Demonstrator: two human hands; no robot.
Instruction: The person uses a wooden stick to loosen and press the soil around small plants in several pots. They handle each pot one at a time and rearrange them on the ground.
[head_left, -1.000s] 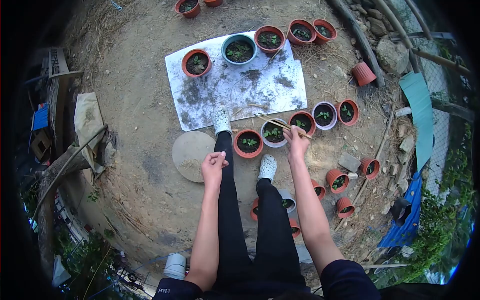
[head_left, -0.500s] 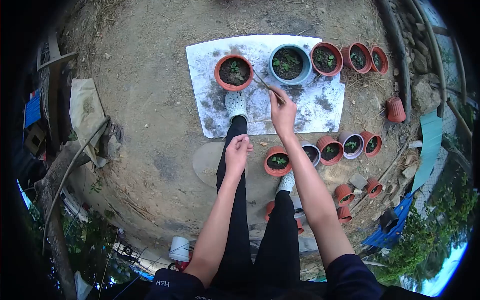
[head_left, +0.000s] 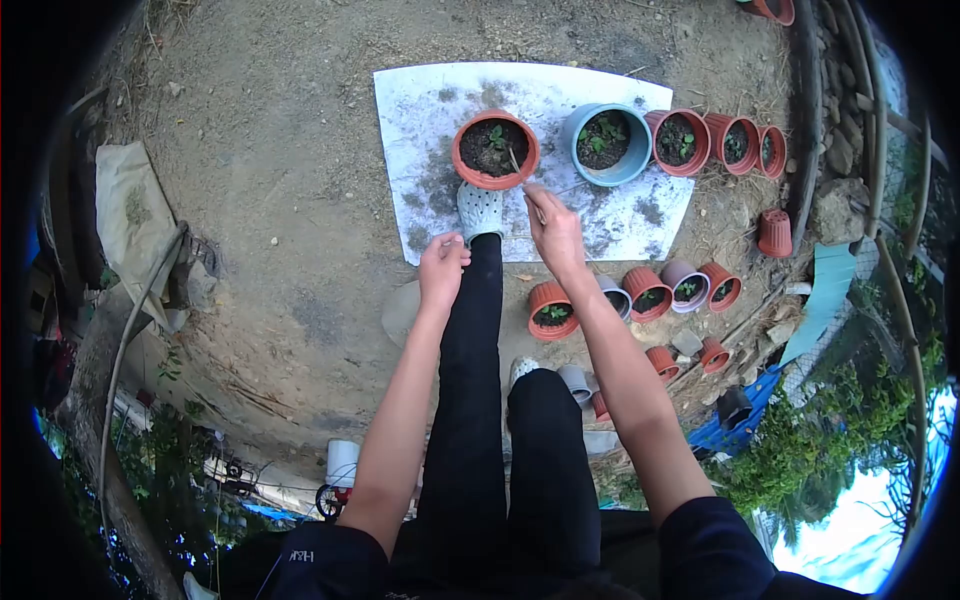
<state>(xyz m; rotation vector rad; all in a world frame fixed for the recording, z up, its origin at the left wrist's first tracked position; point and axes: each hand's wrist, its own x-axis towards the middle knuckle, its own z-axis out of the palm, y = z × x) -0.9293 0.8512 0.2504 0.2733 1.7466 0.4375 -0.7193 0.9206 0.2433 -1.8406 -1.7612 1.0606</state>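
Observation:
My right hand (head_left: pixel 556 230) pinches a thin stick (head_left: pixel 514 160). The stick's far end reaches over the rim into a terracotta-coloured pot (head_left: pixel 463 165) with dark soil and a small green seedling (head_left: pixel 497 137). My left hand (head_left: pixel 442 272) hovers beside my left leg, its fingers curled with nothing visible in them. Under the pot lies a white, soil-stained sheet (head_left: pixel 415 120). A blue pot (head_left: pixel 577 150) with a leafy seedling stands on the sheet to the right of my right hand.
Several terracotta-coloured pots (head_left: pixel 700 150) line up right of the blue pot. Another row with a seedling pot (head_left: pixel 553 318) runs below the sheet. My left shoe (head_left: pixel 480 210) rests on the sheet just below the nearest pot. An overturned pot (head_left: pixel 775 233) lies by the log (head_left: pixel 808 130).
My right hand has moved down and left, bringing the stick's end into the pot. My left hand has shifted left and up. The view has shifted, and my right foot has drawn back.

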